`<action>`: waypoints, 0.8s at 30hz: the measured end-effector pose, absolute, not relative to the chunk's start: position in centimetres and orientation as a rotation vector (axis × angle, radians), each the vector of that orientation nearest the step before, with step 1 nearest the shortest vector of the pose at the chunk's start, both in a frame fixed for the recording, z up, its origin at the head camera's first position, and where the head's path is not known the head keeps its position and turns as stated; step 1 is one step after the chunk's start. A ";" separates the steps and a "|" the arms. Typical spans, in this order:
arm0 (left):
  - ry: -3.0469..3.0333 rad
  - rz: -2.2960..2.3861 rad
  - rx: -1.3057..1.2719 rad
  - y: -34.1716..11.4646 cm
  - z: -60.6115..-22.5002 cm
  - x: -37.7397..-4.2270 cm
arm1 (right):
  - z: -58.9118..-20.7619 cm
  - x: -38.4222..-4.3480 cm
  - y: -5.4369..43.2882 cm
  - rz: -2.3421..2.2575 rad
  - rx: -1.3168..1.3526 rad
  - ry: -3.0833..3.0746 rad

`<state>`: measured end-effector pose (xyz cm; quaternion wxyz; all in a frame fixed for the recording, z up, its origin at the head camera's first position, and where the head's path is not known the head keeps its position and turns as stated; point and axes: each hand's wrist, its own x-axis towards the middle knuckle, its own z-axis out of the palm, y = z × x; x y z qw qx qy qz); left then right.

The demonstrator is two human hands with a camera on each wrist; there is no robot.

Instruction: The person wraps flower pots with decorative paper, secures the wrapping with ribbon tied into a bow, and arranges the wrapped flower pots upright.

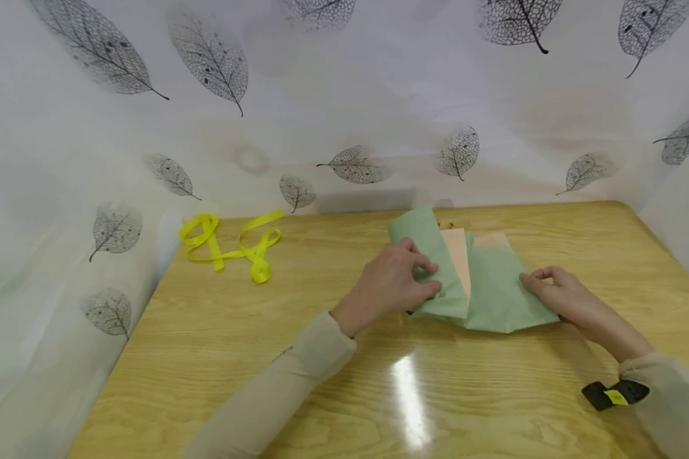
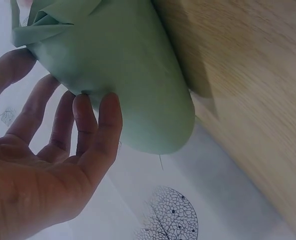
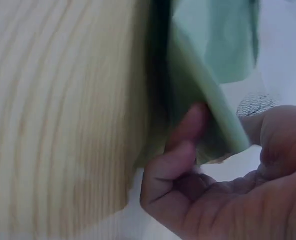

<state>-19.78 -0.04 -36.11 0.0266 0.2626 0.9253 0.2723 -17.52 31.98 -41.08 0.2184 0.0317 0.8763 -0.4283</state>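
Observation:
A sheet of green wrapping paper [image 1: 496,287] with a peach inner side lies on the table in the head view. Its left part is folded over and rises in a rounded bulge. My left hand [image 1: 393,280] holds that folded part, thumb and bent fingers at its surface. In the left wrist view the fingertips [image 2: 110,102] meet the smooth green paper [image 2: 138,90]. At the right edge, my right hand [image 1: 568,299] pinches the paper between thumb and fingers. The right wrist view shows the pinched paper edge [image 3: 215,100] lifted. Whatever lies inside the fold is mostly hidden.
A loose yellow ribbon [image 1: 258,258] curls on the back left of the wooden table [image 1: 252,357]. Small brownish bits [image 1: 448,225] show behind the paper. A leaf-printed white cloth [image 1: 373,108] hangs behind the table. A black strap [image 1: 614,395] is at the right wrist.

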 end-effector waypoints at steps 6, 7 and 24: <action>2.869 0.820 0.823 0.1 -36.1 -19.9 | -41.1 -16.4 31.9 -1.742 0.258 1.882; 2.868 0.818 0.822 0.1 -36.1 -19.9 | -41.4 -15.9 31.9 -1.910 0.285 1.718; 2.782 0.351 1.480 1.4 -36.0 -21.4 | -43.2 -14.2 29.1 -2.132 0.482 1.482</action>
